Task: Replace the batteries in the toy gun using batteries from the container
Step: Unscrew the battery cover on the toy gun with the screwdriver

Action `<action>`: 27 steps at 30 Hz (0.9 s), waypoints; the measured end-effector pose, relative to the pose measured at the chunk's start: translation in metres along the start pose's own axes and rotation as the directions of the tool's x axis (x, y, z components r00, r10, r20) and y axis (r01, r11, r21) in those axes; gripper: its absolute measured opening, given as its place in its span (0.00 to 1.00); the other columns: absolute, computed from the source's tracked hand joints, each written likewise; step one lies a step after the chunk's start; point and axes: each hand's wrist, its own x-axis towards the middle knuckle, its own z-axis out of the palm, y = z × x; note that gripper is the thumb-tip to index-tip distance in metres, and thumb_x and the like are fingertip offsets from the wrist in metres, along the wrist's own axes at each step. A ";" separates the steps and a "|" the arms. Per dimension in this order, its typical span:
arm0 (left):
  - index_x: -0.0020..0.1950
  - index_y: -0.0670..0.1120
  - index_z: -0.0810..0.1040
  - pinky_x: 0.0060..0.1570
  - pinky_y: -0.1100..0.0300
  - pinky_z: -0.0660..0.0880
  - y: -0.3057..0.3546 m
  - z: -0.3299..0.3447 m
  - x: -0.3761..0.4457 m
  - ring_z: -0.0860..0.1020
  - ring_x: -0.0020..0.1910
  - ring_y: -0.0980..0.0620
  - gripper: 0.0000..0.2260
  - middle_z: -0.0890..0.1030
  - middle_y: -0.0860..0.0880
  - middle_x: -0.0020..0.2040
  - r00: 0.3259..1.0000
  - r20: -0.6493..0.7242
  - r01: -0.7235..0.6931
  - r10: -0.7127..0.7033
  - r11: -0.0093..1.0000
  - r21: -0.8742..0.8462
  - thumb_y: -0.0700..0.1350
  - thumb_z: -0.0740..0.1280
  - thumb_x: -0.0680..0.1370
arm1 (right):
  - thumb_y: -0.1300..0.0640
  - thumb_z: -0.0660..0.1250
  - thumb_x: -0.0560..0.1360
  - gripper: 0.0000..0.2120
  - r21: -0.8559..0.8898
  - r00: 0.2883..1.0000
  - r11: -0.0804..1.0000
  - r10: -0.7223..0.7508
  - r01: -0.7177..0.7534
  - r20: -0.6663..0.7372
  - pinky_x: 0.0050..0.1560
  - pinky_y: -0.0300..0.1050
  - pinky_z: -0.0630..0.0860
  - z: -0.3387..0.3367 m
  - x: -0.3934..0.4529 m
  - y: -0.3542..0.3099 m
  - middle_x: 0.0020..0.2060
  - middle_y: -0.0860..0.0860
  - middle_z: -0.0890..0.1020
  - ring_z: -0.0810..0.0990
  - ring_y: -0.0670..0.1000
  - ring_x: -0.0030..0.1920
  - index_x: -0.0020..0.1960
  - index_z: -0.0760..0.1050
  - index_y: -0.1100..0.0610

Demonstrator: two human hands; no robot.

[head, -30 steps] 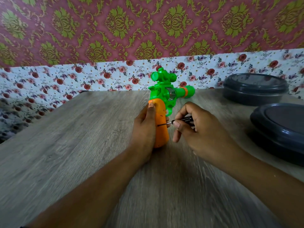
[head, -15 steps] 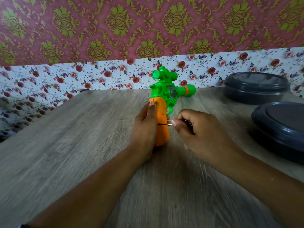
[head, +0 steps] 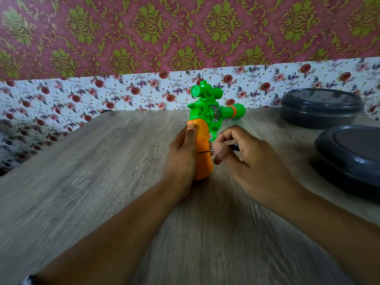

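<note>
Toy gun (head: 207,118) grip half hidden by left hand (head: 182,159).

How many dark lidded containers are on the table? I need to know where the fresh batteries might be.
2. One dark container stands at the table's far right edge by the wall; the other sits nearer, cut off by the frame's right side. More may lie out of view.
</note>
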 end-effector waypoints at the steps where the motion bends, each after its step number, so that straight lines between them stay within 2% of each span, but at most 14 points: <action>1: 0.45 0.58 0.73 0.31 0.66 0.77 0.000 0.000 0.000 0.79 0.28 0.65 0.11 0.81 0.62 0.28 1.000 -0.006 0.008 -0.008 1.000 -0.003 0.52 0.53 0.82 | 0.37 0.51 0.71 0.23 -0.063 1.000 0.998 0.014 -0.013 0.005 0.36 0.41 0.73 -0.001 -0.001 -0.001 0.36 0.48 0.82 0.76 0.42 0.31 0.44 0.72 0.55; 3: 0.44 0.58 0.73 0.33 0.64 0.77 0.000 0.001 0.000 0.79 0.27 0.65 0.12 0.81 0.62 0.28 1.000 -0.027 0.012 -0.011 1.000 0.009 0.53 0.53 0.82 | 0.36 0.46 0.71 0.27 -0.155 0.999 0.987 0.047 -0.043 0.020 0.38 0.50 0.75 -0.004 -0.001 -0.002 0.29 0.51 0.82 0.77 0.46 0.28 0.40 0.72 0.56; 6: 0.46 0.57 0.75 0.34 0.63 0.76 -0.001 0.002 0.001 0.79 0.28 0.64 0.11 0.81 0.61 0.29 0.999 -0.043 0.007 -0.006 1.000 0.011 0.53 0.54 0.82 | 0.44 0.53 0.76 0.19 -0.151 0.999 0.987 0.054 -0.053 0.004 0.38 0.45 0.74 -0.003 -0.001 0.000 0.24 0.50 0.80 0.76 0.44 0.26 0.36 0.72 0.55; 9: 0.46 0.56 0.75 0.32 0.64 0.76 -0.001 0.001 0.002 0.79 0.27 0.64 0.12 0.81 0.61 0.28 0.999 -0.044 0.012 -0.012 1.000 0.009 0.53 0.54 0.82 | 0.50 0.59 0.76 0.12 -0.118 0.999 0.992 0.044 -0.044 -0.002 0.34 0.41 0.71 -0.001 0.001 0.000 0.27 0.50 0.80 0.75 0.45 0.27 0.39 0.73 0.55; 12: 0.45 0.56 0.75 0.34 0.62 0.75 -0.002 0.000 0.003 0.79 0.27 0.64 0.12 0.81 0.61 0.28 0.998 -0.054 0.018 -0.017 1.000 0.012 0.53 0.54 0.82 | 0.57 0.65 0.74 0.05 -0.031 0.999 0.999 0.038 -0.039 -0.017 0.35 0.33 0.70 -0.002 0.002 0.003 0.29 0.48 0.80 0.77 0.43 0.33 0.40 0.74 0.55; 14: 0.47 0.55 0.75 0.33 0.63 0.76 -0.002 0.001 0.002 0.79 0.28 0.64 0.11 0.81 0.61 0.28 0.999 -0.050 0.018 -0.017 1.000 0.008 0.53 0.54 0.82 | 0.61 0.67 0.73 0.04 0.033 0.999 0.999 0.028 -0.027 -0.037 0.36 0.28 0.69 -0.003 0.003 0.004 0.31 0.45 0.80 0.78 0.40 0.37 0.41 0.75 0.53; 16: 0.49 0.56 0.73 0.28 0.67 0.76 -0.001 0.000 0.001 0.79 0.27 0.66 0.10 0.80 0.63 0.27 0.999 -0.037 0.018 -0.017 1.000 0.007 0.53 0.53 0.82 | 0.62 0.69 0.72 0.06 0.069 0.999 0.998 0.012 -0.009 -0.049 0.37 0.27 0.68 -0.004 0.004 0.004 0.35 0.42 0.81 0.78 0.39 0.37 0.41 0.76 0.52; 18: 0.48 0.56 0.72 0.26 0.72 0.74 0.000 0.000 0.000 0.78 0.27 0.68 0.09 0.79 0.64 0.26 1.000 -0.026 0.006 -0.006 1.000 0.006 0.52 0.53 0.82 | 0.62 0.68 0.72 0.07 0.074 0.999 0.997 -0.005 0.009 -0.052 0.36 0.31 0.70 -0.003 0.003 0.004 0.38 0.41 0.81 0.79 0.42 0.35 0.42 0.76 0.51; 20: 0.48 0.56 0.74 0.29 0.71 0.75 0.000 0.000 0.000 0.78 0.29 0.68 0.10 0.80 0.62 0.27 1.000 -0.025 -0.007 0.008 1.000 0.028 0.52 0.53 0.82 | 0.61 0.66 0.74 0.06 0.057 0.999 0.998 -0.020 0.022 -0.036 0.36 0.30 0.70 0.001 0.001 0.002 0.40 0.42 0.81 0.78 0.39 0.35 0.45 0.76 0.50; 22: 0.47 0.56 0.75 0.30 0.69 0.76 0.000 0.000 0.000 0.79 0.29 0.66 0.12 0.81 0.61 0.28 1.000 -0.018 -0.004 0.004 1.000 0.028 0.52 0.53 0.82 | 0.55 0.63 0.76 0.04 0.010 0.999 0.999 -0.031 0.031 -0.030 0.38 0.30 0.71 0.002 -0.001 0.001 0.41 0.43 0.81 0.77 0.38 0.34 0.50 0.74 0.51; 24: 0.47 0.56 0.74 0.29 0.67 0.76 -0.001 0.001 0.001 0.79 0.27 0.64 0.11 0.81 0.61 0.28 1.000 -0.016 0.013 -0.014 1.000 -0.002 0.53 0.53 0.82 | 0.43 0.55 0.75 0.17 -0.111 0.999 0.994 -0.018 0.015 -0.031 0.39 0.46 0.76 0.001 -0.002 -0.001 0.40 0.48 0.83 0.78 0.45 0.34 0.52 0.73 0.54; 25: 0.49 0.55 0.74 0.31 0.65 0.77 -0.001 0.001 0.001 0.79 0.27 0.64 0.11 0.81 0.60 0.28 0.999 -0.026 0.019 -0.019 1.000 -0.006 0.53 0.53 0.82 | 0.39 0.51 0.74 0.22 -0.179 1.000 0.984 -0.016 0.011 -0.023 0.38 0.49 0.76 -0.001 -0.003 -0.002 0.37 0.51 0.83 0.79 0.50 0.32 0.49 0.74 0.55; 27: 0.54 0.54 0.74 0.34 0.62 0.76 -0.002 0.002 0.002 0.79 0.27 0.63 0.11 0.81 0.60 0.28 0.999 -0.045 0.016 -0.016 1.000 -0.003 0.54 0.54 0.82 | 0.40 0.50 0.75 0.24 -0.204 1.000 0.979 0.026 -0.028 -0.012 0.35 0.51 0.76 -0.004 -0.002 -0.003 0.30 0.53 0.82 0.77 0.51 0.27 0.41 0.75 0.57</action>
